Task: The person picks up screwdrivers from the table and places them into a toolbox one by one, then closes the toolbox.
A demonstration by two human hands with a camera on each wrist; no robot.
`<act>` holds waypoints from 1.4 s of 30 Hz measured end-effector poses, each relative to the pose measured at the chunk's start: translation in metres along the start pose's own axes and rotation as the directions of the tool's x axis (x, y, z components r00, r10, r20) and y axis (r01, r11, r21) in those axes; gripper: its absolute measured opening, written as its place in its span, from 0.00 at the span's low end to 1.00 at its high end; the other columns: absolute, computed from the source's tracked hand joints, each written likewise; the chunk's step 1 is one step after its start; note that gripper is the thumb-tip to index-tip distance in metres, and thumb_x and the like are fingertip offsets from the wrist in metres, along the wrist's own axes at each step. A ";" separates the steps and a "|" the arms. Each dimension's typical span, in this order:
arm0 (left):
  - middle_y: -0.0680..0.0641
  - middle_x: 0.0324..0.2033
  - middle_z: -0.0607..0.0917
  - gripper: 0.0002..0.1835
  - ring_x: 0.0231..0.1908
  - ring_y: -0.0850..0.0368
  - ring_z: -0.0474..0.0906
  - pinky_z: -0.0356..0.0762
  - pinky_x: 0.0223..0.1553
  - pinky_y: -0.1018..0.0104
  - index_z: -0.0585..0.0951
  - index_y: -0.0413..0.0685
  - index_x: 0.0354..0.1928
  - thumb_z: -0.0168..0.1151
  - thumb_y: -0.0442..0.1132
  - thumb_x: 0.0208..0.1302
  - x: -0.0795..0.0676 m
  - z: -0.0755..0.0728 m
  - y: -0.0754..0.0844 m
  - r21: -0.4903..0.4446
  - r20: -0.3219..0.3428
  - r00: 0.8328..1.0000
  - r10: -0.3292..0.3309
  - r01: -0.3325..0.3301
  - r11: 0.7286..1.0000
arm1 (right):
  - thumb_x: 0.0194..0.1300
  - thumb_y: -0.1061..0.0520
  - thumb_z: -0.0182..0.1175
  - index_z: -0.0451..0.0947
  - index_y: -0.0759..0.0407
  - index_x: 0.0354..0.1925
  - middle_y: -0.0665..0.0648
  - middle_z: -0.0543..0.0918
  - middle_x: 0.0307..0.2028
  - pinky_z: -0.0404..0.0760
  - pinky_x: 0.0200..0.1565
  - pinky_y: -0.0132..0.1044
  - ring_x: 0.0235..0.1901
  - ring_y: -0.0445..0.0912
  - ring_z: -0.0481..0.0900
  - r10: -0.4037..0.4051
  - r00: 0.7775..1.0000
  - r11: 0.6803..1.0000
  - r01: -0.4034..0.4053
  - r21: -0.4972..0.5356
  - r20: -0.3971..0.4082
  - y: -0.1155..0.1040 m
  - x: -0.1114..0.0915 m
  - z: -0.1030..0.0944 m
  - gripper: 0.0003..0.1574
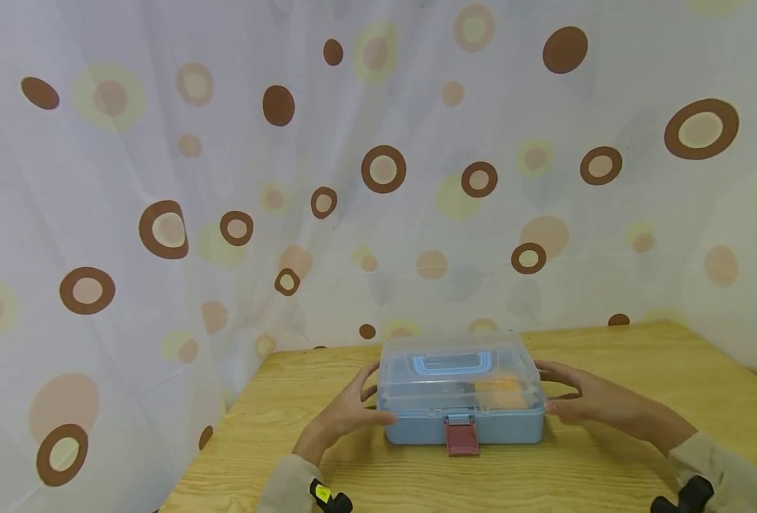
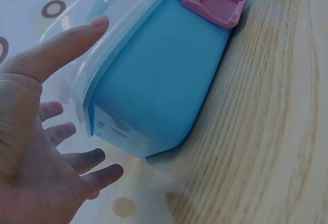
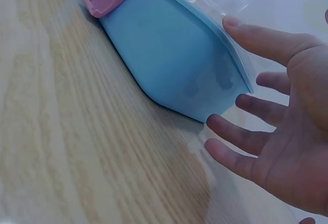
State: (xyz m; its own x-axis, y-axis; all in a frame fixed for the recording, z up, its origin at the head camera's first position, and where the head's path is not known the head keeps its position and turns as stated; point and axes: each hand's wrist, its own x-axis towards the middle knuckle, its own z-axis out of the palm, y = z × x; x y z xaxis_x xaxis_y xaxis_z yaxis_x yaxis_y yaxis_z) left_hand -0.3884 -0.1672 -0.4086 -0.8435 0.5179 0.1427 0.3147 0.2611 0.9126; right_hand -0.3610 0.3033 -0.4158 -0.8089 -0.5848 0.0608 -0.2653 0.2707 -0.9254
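A light blue storage box [image 1: 410, 429] with a clear lid [image 1: 410, 363] rests on the wooden table. Its lid is down, with a blue handle [image 1: 453, 366] on top. The pink latch [image 1: 461, 438] at the front is flipped outward. Something orange [image 1: 500, 392] shows through the lid. At the box's left end is my left hand [image 1: 346, 412], fingers spread and thumb near the front corner. My right hand [image 1: 592, 400] mirrors it at the right end. Both wrist views show extended fingers around the box's ends; whether any fingertip touches is hard to tell.
The wooden table [image 1: 275, 406] extends to both sides of the box. A white curtain [image 1: 327, 313] with brown and yellow circles hangs behind it and along the left. Black wrist cameras show at both sleeves.
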 end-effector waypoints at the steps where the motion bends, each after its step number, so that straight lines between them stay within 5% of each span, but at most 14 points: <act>1: 0.40 0.81 0.46 0.59 0.77 0.33 0.49 0.65 0.67 0.40 0.48 0.55 0.84 0.78 0.48 0.60 0.000 0.001 0.002 0.022 -0.012 1.000 0.008 -0.007 1.000 | 0.81 0.55 0.55 0.39 0.62 0.83 0.77 0.49 0.76 0.78 0.55 0.54 0.64 0.67 0.69 0.019 1.000 1.000 -0.019 -0.001 -0.001 -0.001 -0.001 0.001 0.48; 5: 0.41 0.81 0.48 0.59 0.78 0.37 0.45 0.58 0.70 0.37 0.49 0.52 0.83 0.78 0.53 0.60 0.002 0.002 0.008 0.102 -0.117 0.986 0.116 -0.104 0.989 | 0.80 0.54 0.56 0.50 0.76 0.77 0.75 0.66 0.69 0.81 0.44 0.45 0.46 0.56 0.78 0.075 0.997 0.997 -0.074 -0.004 0.027 -0.005 -0.007 0.004 0.43; 8: 0.43 0.80 0.52 0.56 0.78 0.39 0.47 0.56 0.70 0.35 0.54 0.52 0.82 0.78 0.50 0.60 0.004 0.003 0.013 0.153 -0.218 0.950 0.224 -0.193 0.969 | 0.80 0.55 0.55 0.63 0.82 0.69 0.63 0.82 0.50 0.78 0.33 0.39 0.31 0.46 0.75 0.086 0.992 0.996 -0.087 0.002 0.096 -0.006 -0.011 0.005 0.34; 11: 0.44 0.79 0.55 0.51 0.78 0.41 0.49 0.55 0.70 0.34 0.58 0.51 0.81 0.78 0.46 0.61 0.007 0.005 0.020 0.211 -0.273 0.908 0.316 -0.264 0.941 | 0.81 0.57 0.52 0.73 0.80 0.62 0.51 0.77 0.30 0.70 0.27 0.34 0.20 0.39 0.62 0.081 0.980 0.996 -0.087 0.028 0.183 -0.009 -0.013 0.010 0.27; 13: 0.47 0.79 0.57 0.48 0.77 0.43 0.50 0.54 0.70 0.33 0.62 0.51 0.80 0.77 0.46 0.61 0.008 0.009 0.027 0.269 -0.278 0.889 0.364 -0.292 0.918 | 0.81 0.58 0.52 0.75 0.80 0.60 0.49 0.74 0.28 0.68 0.27 0.32 0.21 0.38 0.63 0.059 0.974 0.997 -0.068 0.034 0.220 -0.010 -0.013 0.016 0.25; 17: 0.51 0.78 0.60 0.45 0.77 0.46 0.53 0.58 0.68 0.33 0.67 0.48 0.77 0.76 0.50 0.61 0.010 0.022 0.040 0.423 -0.215 0.861 0.461 -0.343 0.839 | 0.81 0.57 0.52 0.75 0.77 0.62 0.60 0.80 0.47 0.76 0.35 0.33 0.31 0.42 0.73 0.023 0.967 1.000 -0.028 0.013 0.255 -0.016 -0.013 0.032 0.25; 24: 0.56 0.80 0.55 0.46 0.77 0.51 0.51 0.65 0.67 0.38 0.65 0.52 0.78 0.74 0.55 0.62 0.016 0.040 0.056 0.616 -0.005 0.839 0.544 -0.426 0.663 | 0.81 0.57 0.52 0.71 0.77 0.66 0.69 0.78 0.60 0.81 0.45 0.37 0.49 0.51 0.81 -0.018 0.952 1.000 0.016 0.009 0.304 -0.025 0.002 0.063 0.27; 28: 0.54 0.79 0.56 0.47 0.77 0.51 0.53 0.61 0.67 0.34 0.65 0.50 0.78 0.74 0.58 0.62 0.019 0.048 0.061 0.731 0.079 0.823 0.562 -0.431 0.529 | 0.81 0.58 0.54 0.68 0.80 0.67 0.69 0.79 0.59 0.83 0.48 0.40 0.54 0.53 0.80 -0.063 0.951 0.998 0.062 0.013 0.304 -0.028 0.016 0.082 0.28; 33: 0.48 0.77 0.64 0.46 0.75 0.46 0.59 0.61 0.65 0.29 0.68 0.50 0.76 0.68 0.66 0.63 0.020 0.058 0.061 0.865 0.170 0.816 0.553 -0.392 0.313 | 0.82 0.57 0.53 0.67 0.83 0.65 0.59 0.82 0.49 0.83 0.43 0.41 0.44 0.49 0.81 -0.098 0.945 0.993 0.115 -0.036 0.311 -0.026 0.032 0.096 0.30; 37: 0.50 0.72 0.72 0.45 0.72 0.48 0.65 0.64 0.65 0.34 0.72 0.57 0.75 0.62 0.74 0.62 0.019 0.062 0.058 0.941 0.204 0.822 0.531 -0.314 0.125 | 0.79 0.51 0.58 0.73 0.78 0.63 0.56 0.85 0.42 0.83 0.38 0.44 0.37 0.51 0.83 -0.055 0.971 0.994 0.076 -0.083 0.231 -0.016 0.043 0.103 0.30; 39: 0.53 0.70 0.74 0.45 0.71 0.50 0.67 0.65 0.66 0.37 0.73 0.60 0.74 0.60 0.76 0.61 0.019 0.063 0.056 0.955 0.206 0.826 0.524 -0.287 0.078 | 0.77 0.49 0.61 0.77 0.72 0.60 0.53 0.86 0.42 0.84 0.36 0.43 0.36 0.50 0.84 -0.045 0.977 0.993 0.066 -0.096 0.209 -0.005 0.049 0.103 0.28; 42: 0.54 0.69 0.76 0.46 0.69 0.53 0.69 0.68 0.65 0.40 0.73 0.62 0.74 0.60 0.78 0.60 0.019 0.064 0.054 0.961 0.206 0.828 0.521 -0.272 0.052 | 0.76 0.49 0.63 0.81 0.63 0.57 0.52 0.87 0.37 0.83 0.31 0.39 0.31 0.46 0.84 -0.097 0.974 0.988 0.119 -0.099 0.203 0.008 0.058 0.105 0.21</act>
State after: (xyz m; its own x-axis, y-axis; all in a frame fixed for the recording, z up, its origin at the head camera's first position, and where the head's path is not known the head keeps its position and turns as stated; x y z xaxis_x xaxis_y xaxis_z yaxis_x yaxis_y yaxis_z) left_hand -0.3598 -0.0910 -0.3812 -0.4451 0.7331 0.5143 0.6640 0.6555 -0.3598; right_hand -0.3547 0.1910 -0.4593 -0.6560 -0.7512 0.0728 -0.4099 0.2736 -0.8701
